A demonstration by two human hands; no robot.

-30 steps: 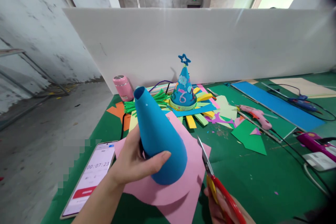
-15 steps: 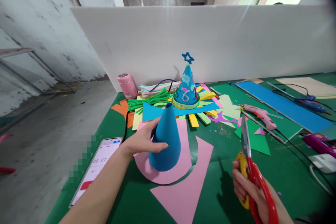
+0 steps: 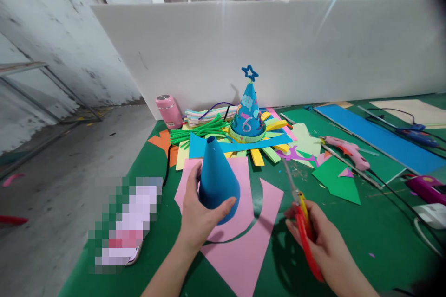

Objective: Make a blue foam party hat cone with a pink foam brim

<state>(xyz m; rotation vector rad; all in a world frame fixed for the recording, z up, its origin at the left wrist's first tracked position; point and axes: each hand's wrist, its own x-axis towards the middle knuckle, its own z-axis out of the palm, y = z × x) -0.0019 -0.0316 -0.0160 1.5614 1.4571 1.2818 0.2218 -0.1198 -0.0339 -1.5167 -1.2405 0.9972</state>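
Observation:
A plain blue paper cone (image 3: 216, 174) is in the grip of my left hand (image 3: 202, 216), thumb at its front and fingers round its left side. It tilts a little to the left, over a rounded pink sheet (image 3: 244, 190). My right hand (image 3: 318, 236) holds scissors (image 3: 302, 225) with red and yellow handles, closed blades pointing up and to the left. Between the hands lies a curved pink offcut (image 3: 240, 260). Behind the cone stands a decorated blue party hat (image 3: 248, 113) with a number 6 and a star on top.
Green pipe cleaners (image 3: 198, 131) and a pink bottle (image 3: 169, 111) lie at the back left. A phone (image 3: 134, 222), partly blurred out, is at the left edge. To the right are a pink glue gun (image 3: 348, 151), blue board (image 3: 379, 137) and a white plug (image 3: 432, 216). A white panel (image 3: 278, 51) closes the back.
My left hand has shifted lower on the cone, whose top now leans left. My right hand has brought the scissors leftward, closer to the cone, and turned their blades to the left.

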